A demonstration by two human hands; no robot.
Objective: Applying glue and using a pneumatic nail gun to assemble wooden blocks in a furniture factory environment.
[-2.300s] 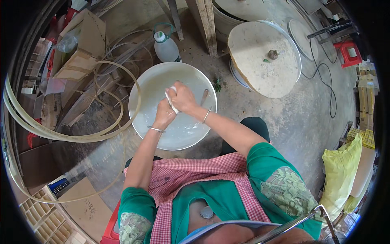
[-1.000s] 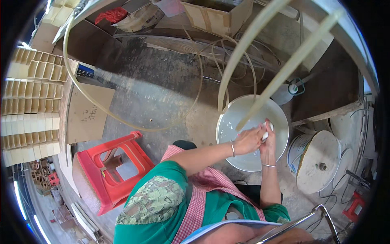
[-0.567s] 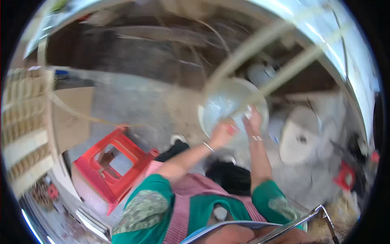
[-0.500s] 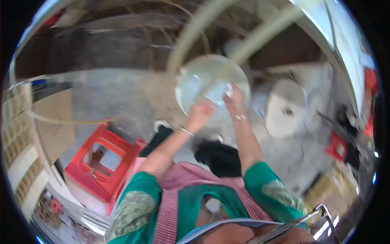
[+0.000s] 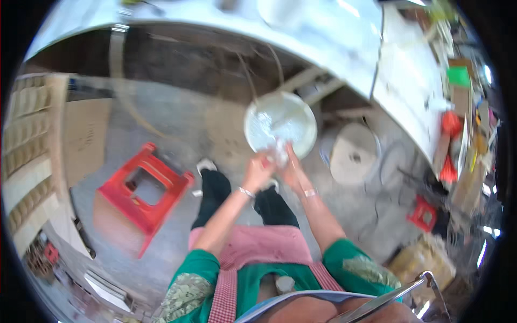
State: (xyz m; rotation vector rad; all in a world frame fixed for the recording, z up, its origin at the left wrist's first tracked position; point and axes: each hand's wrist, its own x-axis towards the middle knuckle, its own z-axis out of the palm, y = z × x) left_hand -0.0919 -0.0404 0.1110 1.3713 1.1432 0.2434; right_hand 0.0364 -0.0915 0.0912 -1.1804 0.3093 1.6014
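Note:
A round whitish bucket (image 5: 309, 121) stands in front of me with rippled, shiny water in it. Over its near rim both hands meet around a small, crumpled-looking white thing (image 5: 280, 154), too blurred to name. My left hand (image 5: 259, 171) is closed at its left side, the fingers curled. My right hand (image 5: 293, 171) wraps it from the right, with the fingertips pointing towards the bucket. Each wrist wears a band.
A red plastic stool (image 5: 173, 185) sits to my left, near cardboard (image 5: 85, 142) and a wooden rack (image 5: 56, 124). Beyond the bucket runs a white worktop (image 5: 328, 32). A pale round lid-like thing (image 5: 353, 153) lies right of the bucket; a hose (image 5: 121, 89) hangs at left.
My hands have drawn back from over the bucket to its near rim and come together around the white thing. The view has shifted, showing more of the worktop.

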